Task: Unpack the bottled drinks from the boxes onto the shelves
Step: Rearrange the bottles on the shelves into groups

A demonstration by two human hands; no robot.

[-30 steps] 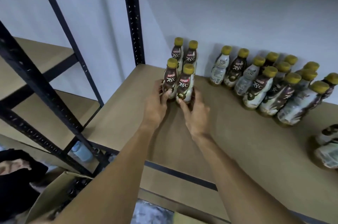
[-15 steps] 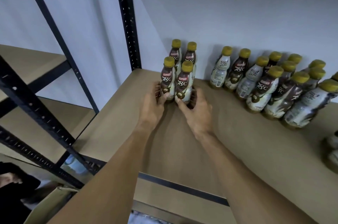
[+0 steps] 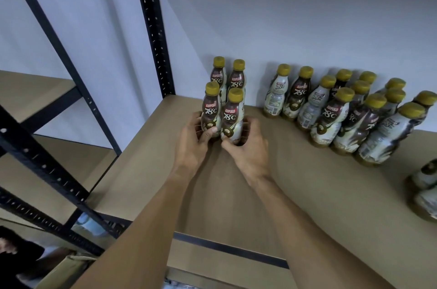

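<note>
Two brown coffee bottles with yellow caps stand side by side on the tan shelf board [image 3: 146, 170]. My left hand [image 3: 192, 144] grips the base of the left front bottle [image 3: 210, 111]. My right hand [image 3: 248, 149] grips the base of the right front bottle [image 3: 233, 118]. Right behind them, two more bottles [image 3: 228, 78] stand against the wall. A larger group of several bottles [image 3: 335, 109] stands in rows to the right along the wall.
A black perforated upright post [image 3: 153, 28] rises at the shelf's back left corner. A neighbouring rack with tan boards [image 3: 35, 92] stands to the left. Two more bottles [image 3: 425, 184] sit at the right edge. A cardboard box [image 3: 61, 269] lies on the floor below.
Both hands have slid the two front bottles a little farther back, closer to the pair by the wall. The grip stays the same.
</note>
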